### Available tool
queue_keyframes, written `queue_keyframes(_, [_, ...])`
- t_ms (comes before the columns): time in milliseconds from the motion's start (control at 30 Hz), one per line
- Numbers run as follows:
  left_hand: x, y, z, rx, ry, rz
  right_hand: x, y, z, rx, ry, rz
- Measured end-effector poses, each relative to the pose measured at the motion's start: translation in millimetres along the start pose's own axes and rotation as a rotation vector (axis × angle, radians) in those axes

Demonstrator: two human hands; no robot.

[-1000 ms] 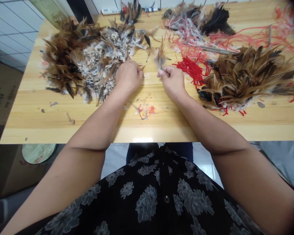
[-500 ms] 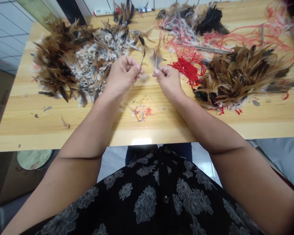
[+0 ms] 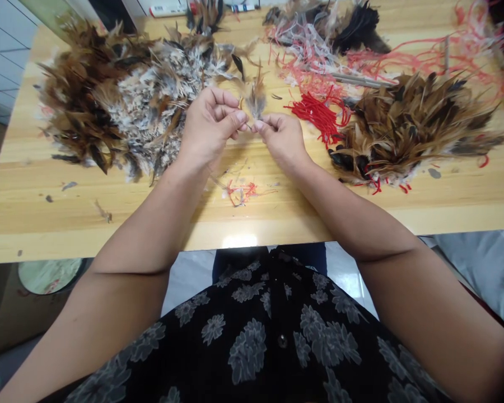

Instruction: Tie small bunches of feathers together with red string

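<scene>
My right hand pinches the quill ends of a small bunch of brown and grey feathers, which stands upright above the wooden table. My left hand is raised beside it, thumb and fingers pinched together right at the base of the same bunch. A big heap of brown and speckled white feathers lies just left of my left hand. A bundle of short red strings lies just right of my right hand.
A heap of brown feathers with red ties lies at the right. Tangled red and white cords and dark feathers cover the far side. Thread scraps lie near the table's front edge. A round lid is on the floor.
My left hand has lifted off the speckled heap and come right to meet my right hand at the bunch's base. The camera view has tilted a little.
</scene>
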State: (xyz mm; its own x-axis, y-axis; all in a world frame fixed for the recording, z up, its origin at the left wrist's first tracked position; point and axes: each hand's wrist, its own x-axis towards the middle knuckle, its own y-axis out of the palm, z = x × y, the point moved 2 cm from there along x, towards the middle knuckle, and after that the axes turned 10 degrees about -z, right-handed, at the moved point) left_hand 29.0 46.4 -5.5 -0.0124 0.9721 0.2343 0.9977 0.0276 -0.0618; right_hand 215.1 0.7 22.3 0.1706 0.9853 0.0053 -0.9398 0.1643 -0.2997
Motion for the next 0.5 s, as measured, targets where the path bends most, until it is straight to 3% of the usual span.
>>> queue_keyframes(167, [-6.0, 4.5, -15.8, -0.060, -0.015, -0.080, 5.2, 2.2, -1.2, -0.116, -0.012, -0.042])
queue_keyframes(333, [-20.3, 7.7, -42.7, -0.019, -0.093, -0.069, 9.5, 7.7, -10.0, -0.007, -0.019, -0.021])
queue_keyframes(500, [-16.9, 6.4, -38.5, -0.001, -0.117, -0.062, 12.9, 9.9, -17.4, 0.022, -0.078, 0.021])
